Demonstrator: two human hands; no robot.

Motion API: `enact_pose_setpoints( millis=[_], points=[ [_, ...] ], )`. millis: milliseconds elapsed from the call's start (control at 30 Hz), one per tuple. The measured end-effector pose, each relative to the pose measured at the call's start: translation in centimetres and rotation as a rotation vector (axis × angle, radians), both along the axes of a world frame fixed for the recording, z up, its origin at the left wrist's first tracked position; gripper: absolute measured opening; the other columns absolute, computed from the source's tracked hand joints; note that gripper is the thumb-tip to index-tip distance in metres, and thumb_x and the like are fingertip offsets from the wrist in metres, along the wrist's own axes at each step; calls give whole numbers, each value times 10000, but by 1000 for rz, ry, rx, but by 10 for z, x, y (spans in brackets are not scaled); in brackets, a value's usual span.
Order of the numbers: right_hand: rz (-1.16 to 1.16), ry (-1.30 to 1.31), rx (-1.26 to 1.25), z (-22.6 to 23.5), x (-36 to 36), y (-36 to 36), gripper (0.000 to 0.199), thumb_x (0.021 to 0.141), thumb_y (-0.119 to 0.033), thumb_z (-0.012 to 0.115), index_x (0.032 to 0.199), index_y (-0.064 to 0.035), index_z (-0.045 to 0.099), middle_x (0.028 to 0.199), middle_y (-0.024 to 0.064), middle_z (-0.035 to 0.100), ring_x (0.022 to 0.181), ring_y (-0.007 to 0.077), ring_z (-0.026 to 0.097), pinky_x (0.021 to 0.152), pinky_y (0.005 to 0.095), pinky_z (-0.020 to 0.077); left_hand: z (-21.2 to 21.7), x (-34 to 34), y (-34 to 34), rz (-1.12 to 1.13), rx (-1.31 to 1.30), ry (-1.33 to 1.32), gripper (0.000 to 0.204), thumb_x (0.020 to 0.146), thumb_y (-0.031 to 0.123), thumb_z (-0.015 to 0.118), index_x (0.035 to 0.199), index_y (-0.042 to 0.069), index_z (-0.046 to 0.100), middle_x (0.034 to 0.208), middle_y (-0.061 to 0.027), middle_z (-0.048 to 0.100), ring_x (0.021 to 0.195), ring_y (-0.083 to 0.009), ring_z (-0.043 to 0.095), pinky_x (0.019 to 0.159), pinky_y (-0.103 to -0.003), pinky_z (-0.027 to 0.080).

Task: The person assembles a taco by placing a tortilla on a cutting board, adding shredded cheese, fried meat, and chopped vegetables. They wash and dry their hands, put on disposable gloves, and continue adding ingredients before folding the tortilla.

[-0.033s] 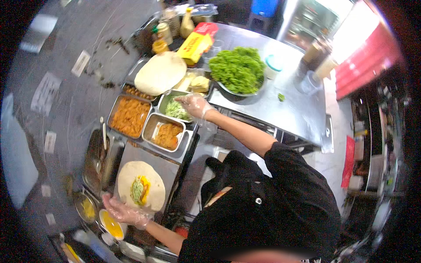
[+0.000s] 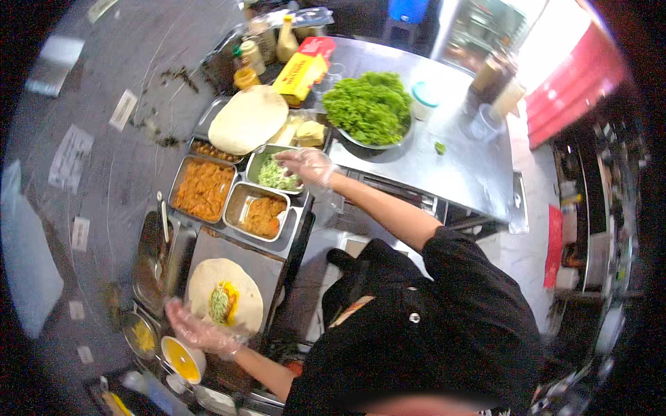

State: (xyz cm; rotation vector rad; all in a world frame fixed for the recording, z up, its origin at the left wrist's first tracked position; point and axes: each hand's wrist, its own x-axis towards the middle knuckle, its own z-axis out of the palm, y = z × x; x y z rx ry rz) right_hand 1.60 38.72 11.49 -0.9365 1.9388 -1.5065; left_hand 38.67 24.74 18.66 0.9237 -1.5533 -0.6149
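Observation:
My right hand (image 2: 306,166), in a clear plastic glove, hovers at the edge of a metal pan of shredded pale-green vegetable (image 2: 279,173). Its fingers stretch out over the shreds, with nothing visible in them. Down by the near lower edge of a flat tortilla (image 2: 243,280), my gloved left hand (image 2: 201,329) is open, fingers extended, palm turned partly up. The tortilla lies flat on a metal surface, topped with green shreds (image 2: 219,305) and a yellow-orange filling (image 2: 232,292). A white bowl of yellow sauce (image 2: 182,360) stands just below my left hand.
Pans of orange filling (image 2: 202,188) and browner filling (image 2: 265,215) sit beside the greens. More flatbread (image 2: 248,119) lies behind. A lettuce bowl (image 2: 368,109), yellow-red box (image 2: 304,71) and sauce bottles (image 2: 287,40) stand farther off. A long metal tray (image 2: 149,260) borders the tortilla.
The view has shifted slightly. My right hand stays over the greens pan, and my left hand stays open by the tortilla and the sauce bowl.

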Motion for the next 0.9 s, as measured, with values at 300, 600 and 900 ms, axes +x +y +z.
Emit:
enact_pose_setpoints(
  millis=[300, 600, 900],
  points=[
    [-221, -889, -829, 51, 59, 265, 455, 989, -289, 527, 1384, -73, 461, 1349, 133, 532, 1139, 246, 594, 923, 391, 529, -18, -143, 175, -708, 606, 244, 129, 957, 129, 586, 1020, 23, 621, 827, -50, 624, 665, -111, 559, 538, -227, 441],
    [-1313, -698, -1245, 25, 144, 577, 556, 976, -425, 487, 1444, -159, 353, 1533, 84, 277, 1381, 289, 307, 1009, 520, 433, -11, -188, 526, -1843, 370, -294, 431, 864, 310, 709, 1181, 53, 569, 1115, -98, 607, 883, -164, 579, 698, -288, 520],
    [-1647, -475, -1478, -21, 237, 877, 789, 912, -561, 529, 1505, -233, 124, 1579, 124, 42, 1435, 323, 167, 1085, 599, 318, -76, -155, 905, -2301, -362, -55, 492, 805, 213, 696, 1238, 59, 521, 1169, -242, 559, 1001, -425, 592, 757, -459, 523]
  ],
)
